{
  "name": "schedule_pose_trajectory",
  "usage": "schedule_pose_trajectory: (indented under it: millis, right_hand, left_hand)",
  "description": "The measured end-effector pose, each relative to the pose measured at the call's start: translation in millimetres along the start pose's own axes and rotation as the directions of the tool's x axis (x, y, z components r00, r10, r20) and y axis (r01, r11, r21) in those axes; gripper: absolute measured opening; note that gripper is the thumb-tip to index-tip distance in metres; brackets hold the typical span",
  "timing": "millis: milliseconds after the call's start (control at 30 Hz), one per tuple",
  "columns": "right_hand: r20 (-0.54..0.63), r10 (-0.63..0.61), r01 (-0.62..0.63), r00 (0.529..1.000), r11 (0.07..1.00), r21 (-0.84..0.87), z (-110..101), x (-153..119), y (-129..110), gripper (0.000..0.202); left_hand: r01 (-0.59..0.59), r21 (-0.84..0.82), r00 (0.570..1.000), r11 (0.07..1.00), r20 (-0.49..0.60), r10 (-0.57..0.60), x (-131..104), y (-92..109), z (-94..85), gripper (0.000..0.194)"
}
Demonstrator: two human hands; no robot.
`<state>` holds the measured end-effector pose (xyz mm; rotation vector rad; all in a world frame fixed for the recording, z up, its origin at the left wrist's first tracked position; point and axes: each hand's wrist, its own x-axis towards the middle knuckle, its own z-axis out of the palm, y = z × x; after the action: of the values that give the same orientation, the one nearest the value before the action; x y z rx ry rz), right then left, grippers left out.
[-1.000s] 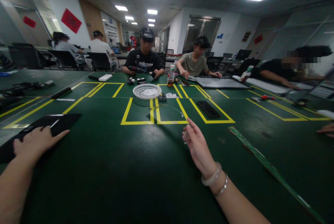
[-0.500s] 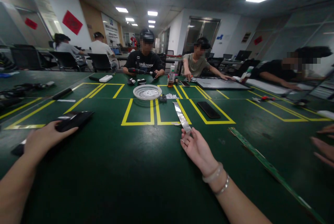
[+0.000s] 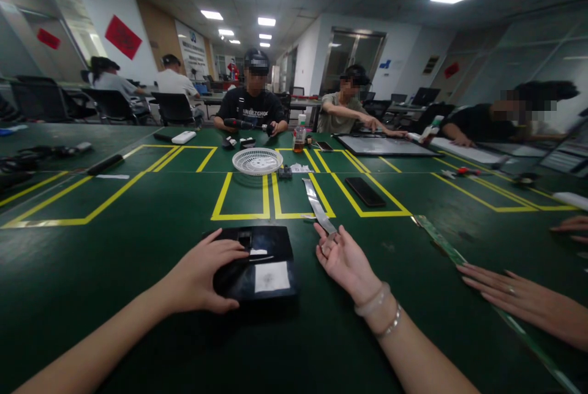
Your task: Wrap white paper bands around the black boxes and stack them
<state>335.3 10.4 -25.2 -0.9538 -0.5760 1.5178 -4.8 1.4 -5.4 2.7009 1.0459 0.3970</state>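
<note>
My left hand (image 3: 199, 271) grips the left side of a flat black case (image 3: 280, 248), thumb at the near edge and fingers across its top. That case bears a white label and a small recess near its far edge; it is at the middle of the table. Palm up, my right hand (image 3: 345, 266) pinches the near end of a silvery flat strip (image 3: 316, 203), which looks like a ribbon cable and points away from me. A narrow gap separates the case from my right fingers.
A co-worker's hand (image 3: 519, 299) lies on a long green circuit board (image 3: 441, 239) at right. Yellow tape outlines mark the green table (image 3: 257, 351). Beyond are a black phone (image 3: 365, 191), a white round basket (image 3: 257, 162) and a bottle (image 3: 299, 136). Several people sit around.
My left hand has brought the black case from the far left to the middle, beside my right hand. The right hand stays with the strip. A co-worker's hand has come onto the circuit board.
</note>
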Motion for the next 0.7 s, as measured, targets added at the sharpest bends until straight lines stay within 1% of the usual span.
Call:
schedule_pose_trajectory:
  millis: [67,133,333,500,600,700]
  right_hand:
    - [-0.009,0.019,-0.018,1.000,0.999,0.039,0.8,-1.3,-1.5,0.038]
    - [-0.026,0.043,-0.041,0.999,0.995,0.088,1.9,-2.6,-2.9,0.037]
    - [-0.087,0.144,-0.119,0.986,0.964,0.238,7.7,-5.0,-5.0,0.031]
    - [-0.108,0.212,-0.170,0.971,0.935,0.310,12.9,-6.9,-6.6,0.025]
    - [-0.102,0.214,-0.173,0.971,0.933,0.315,15.7,-6.9,-7.7,0.024]
    - [-0.094,0.166,-0.133,0.982,0.949,0.286,19.8,-7.7,-7.8,0.021]
  left_hand:
    - [-0.030,-0.003,0.999,1.000,0.028,0.030,0.5,7.9,5.0,0.081]
    - [-0.039,0.016,0.999,0.999,0.027,0.038,0.5,10.3,8.6,0.078]
    - [-0.069,0.046,0.997,0.997,0.025,0.068,1.1,7.5,16.8,0.074]
    - [-0.077,0.048,0.997,0.996,0.014,0.077,0.4,7.8,20.4,0.073]
    - [-0.085,0.050,0.996,0.995,0.010,0.085,-0.1,8.4,21.2,0.072]
    - [-0.103,0.051,0.995,0.993,0.016,0.102,-0.1,9.4,20.9,0.071]
